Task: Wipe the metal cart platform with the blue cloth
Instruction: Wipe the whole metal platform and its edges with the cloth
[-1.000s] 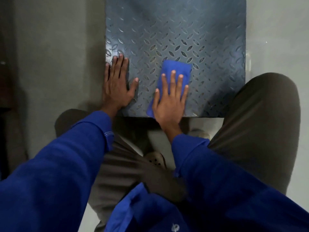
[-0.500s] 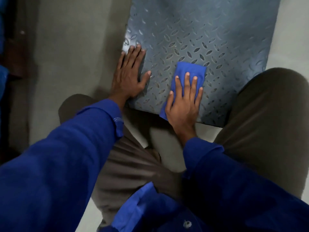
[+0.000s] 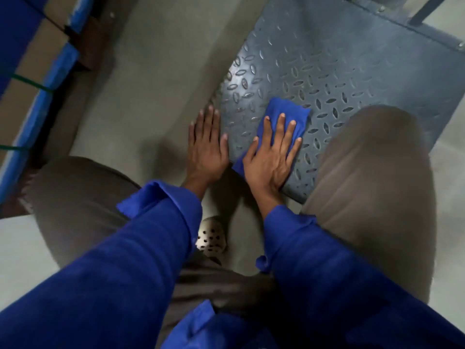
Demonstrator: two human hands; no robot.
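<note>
I am mid-wipe on the metal cart platform [image 3: 352, 71]; my right hand [image 3: 270, 157] lies flat with its fingers spread on the blue cloth [image 3: 286, 117], pressing it onto the tread plate rather than pinching it, so my grip here is open-palmed, holding the cloth down by weight alone; my left hand [image 3: 206, 147] is also flat and empty, fingers apart, braced at the platform's near left corner, partly on the plate and partly over its edge.

The cloth sits near that same corner, close to the near edge; I judge only this corner is being covered, with most of the plate beyond yet to do.

The next stroke calls for pushing forward and rightward, keeping pressure even over the raised ribs; open plate stretches ahead to the far rim, where a dark upright bar [image 3: 427, 8] rises; my right knee [image 3: 372, 172] overlaps the near right part, so that side is cramped; the floor [image 3: 151, 71] lies bare to the left.
</note>
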